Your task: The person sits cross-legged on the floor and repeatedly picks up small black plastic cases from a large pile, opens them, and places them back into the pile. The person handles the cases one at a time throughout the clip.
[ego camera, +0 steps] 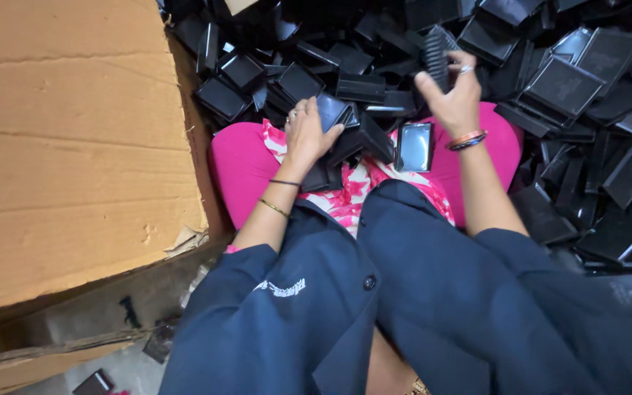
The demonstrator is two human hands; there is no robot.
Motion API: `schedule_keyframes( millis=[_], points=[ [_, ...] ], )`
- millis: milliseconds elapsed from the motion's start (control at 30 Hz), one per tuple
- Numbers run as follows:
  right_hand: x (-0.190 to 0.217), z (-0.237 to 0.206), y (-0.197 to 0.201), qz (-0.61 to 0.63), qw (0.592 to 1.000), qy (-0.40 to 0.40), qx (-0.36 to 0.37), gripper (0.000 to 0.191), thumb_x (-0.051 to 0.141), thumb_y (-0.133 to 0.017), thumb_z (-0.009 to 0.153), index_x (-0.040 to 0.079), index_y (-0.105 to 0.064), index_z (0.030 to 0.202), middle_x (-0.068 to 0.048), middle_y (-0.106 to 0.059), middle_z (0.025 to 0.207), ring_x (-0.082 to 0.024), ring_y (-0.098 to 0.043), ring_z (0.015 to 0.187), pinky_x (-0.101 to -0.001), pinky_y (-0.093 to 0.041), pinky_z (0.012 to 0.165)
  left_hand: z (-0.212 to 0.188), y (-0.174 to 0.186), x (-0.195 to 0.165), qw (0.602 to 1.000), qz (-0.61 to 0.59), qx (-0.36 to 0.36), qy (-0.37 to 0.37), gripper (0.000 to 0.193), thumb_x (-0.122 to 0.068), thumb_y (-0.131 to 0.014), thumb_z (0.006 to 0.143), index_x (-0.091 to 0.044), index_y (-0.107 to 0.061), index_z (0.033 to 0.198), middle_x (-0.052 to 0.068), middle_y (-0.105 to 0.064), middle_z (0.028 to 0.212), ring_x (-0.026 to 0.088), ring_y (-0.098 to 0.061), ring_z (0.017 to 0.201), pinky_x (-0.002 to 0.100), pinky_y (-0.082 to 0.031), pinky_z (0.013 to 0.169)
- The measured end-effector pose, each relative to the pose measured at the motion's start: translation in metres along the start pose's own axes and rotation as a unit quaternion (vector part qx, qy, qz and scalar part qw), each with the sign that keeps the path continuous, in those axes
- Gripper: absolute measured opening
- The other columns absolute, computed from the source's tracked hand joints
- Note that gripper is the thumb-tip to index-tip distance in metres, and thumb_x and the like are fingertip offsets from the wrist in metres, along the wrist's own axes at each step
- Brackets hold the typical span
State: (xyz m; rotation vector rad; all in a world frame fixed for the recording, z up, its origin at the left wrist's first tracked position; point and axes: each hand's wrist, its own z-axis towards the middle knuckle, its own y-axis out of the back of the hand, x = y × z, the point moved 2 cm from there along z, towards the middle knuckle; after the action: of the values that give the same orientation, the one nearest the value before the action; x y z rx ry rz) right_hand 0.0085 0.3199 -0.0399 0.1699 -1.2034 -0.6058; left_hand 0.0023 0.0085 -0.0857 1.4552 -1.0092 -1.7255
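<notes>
The black ribbed piece (437, 55) sits at about one o'clock from the lap, raised above the heap, pinched by the right hand (451, 99) with fingers closed round its lower end. It looks like a thin, stiff plastic part, probably light and rigid enough to lift by one edge; the ridged face should give some purchase, while the glossy sides of its neighbours look slippery. Taking it by the long edges, thumb on one side and fingers on the other, seems the safest hold.

At about eleven o'clock the left hand (309, 135) is closed over a small stack of black square trays (330, 117) resting on the pink lap (243, 164), fingers wrapped over the top tray's rim. A single tray with a shiny inner face (414, 146) lies between the two hands, near the right wrist.

Farther out, from ten round to three o'clock, a deep pile of similar black trays (565, 88) covers the floor. At nine o'clock stands a large cardboard box (74, 146), its wall just beside the left knee.
</notes>
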Motion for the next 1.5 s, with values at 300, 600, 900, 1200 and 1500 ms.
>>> schedule_keyframes(
  millis=[300, 600, 900, 1200, 1500],
  points=[
    [0.006, -0.025, -0.019, 0.031, 0.998, -0.022, 0.05, 0.063, 0.041, -0.075, 0.107, 0.004, -0.047, 0.148, -0.017, -0.069, 0.119, -0.026, -0.067, 0.111, -0.0395, -0.053, 0.099, 0.021, 0.017, -0.013, 0.997, 0.046, 0.049, -0.024, 0.089, -0.041, -0.084, 0.078, 0.002, -0.046, 0.145, 0.025, -0.063, 0.123, 0.043, -0.063, 0.114, 0.048, -0.052, 0.101],
    [0.083, -0.055, -0.062, 0.073, 0.992, 0.031, 0.101, 0.048, 0.03, -0.065, 0.108, 0.009, -0.055, 0.15, -0.02, -0.064, 0.135, -0.035, -0.062, 0.126, -0.0427, -0.048, 0.109, -0.012, 0.049, -0.001, 0.441, -0.886, 0.136, 0.036, 0.065, -0.06, -0.052, 0.098, -0.024, -0.037, 0.15, 0.016, -0.059, 0.134, 0.032, -0.065, 0.115, 0.049, -0.054, 0.097],
    [0.121, -0.065, -0.113, 0.071, 0.987, 0.004, 0.145, 0.053, 0.034, -0.066, 0.102, 0.012, -0.054, 0.149, -0.02, -0.064, 0.12, -0.036, -0.063, 0.114, -0.0409, -0.049, 0.101, -0.012, 0.008, -0.007, 0.599, -0.795, -0.001, 0.097, 0.061, -0.047, -0.032, 0.116, -0.005, -0.04, 0.159, 0.009, -0.055, 0.146, 0.021, -0.055, 0.133, 0.035, -0.046, 0.114],
    [0.108, -0.086, -0.104, 0.062, 0.981, 0.071, 0.171, 0.061, 0.031, -0.067, 0.102, 0.006, -0.05, 0.155, -0.02, -0.062, 0.117, -0.033, -0.063, 0.108, -0.0394, -0.05, 0.1, -0.018, 0.0, -0.02, 0.628, -0.768, -0.013, 0.123, 0.056, -0.054, -0.036, 0.11, -0.014, -0.044, 0.149, 0.006, -0.056, 0.115, 0.015, -0.059, 0.103, 0.032, -0.052, 0.093],
    [0.082, -0.087, -0.09, 0.005, 0.964, 0.217, 0.157, 0.057, 0.021, -0.077, 0.095, -0.003, -0.05, 0.139, -0.027, -0.063, 0.132, -0.043, -0.064, 0.117, -0.0457, -0.053, 0.1, -0.003, -0.012, -0.004, 0.564, -0.802, 0.014, 0.197, 0.056, -0.055, -0.048, 0.109, 0.001, -0.056, 0.109, 0.008, -0.062, 0.097, 0.019, -0.064, 0.089, 0.035, -0.057, 0.085]
  ],
)
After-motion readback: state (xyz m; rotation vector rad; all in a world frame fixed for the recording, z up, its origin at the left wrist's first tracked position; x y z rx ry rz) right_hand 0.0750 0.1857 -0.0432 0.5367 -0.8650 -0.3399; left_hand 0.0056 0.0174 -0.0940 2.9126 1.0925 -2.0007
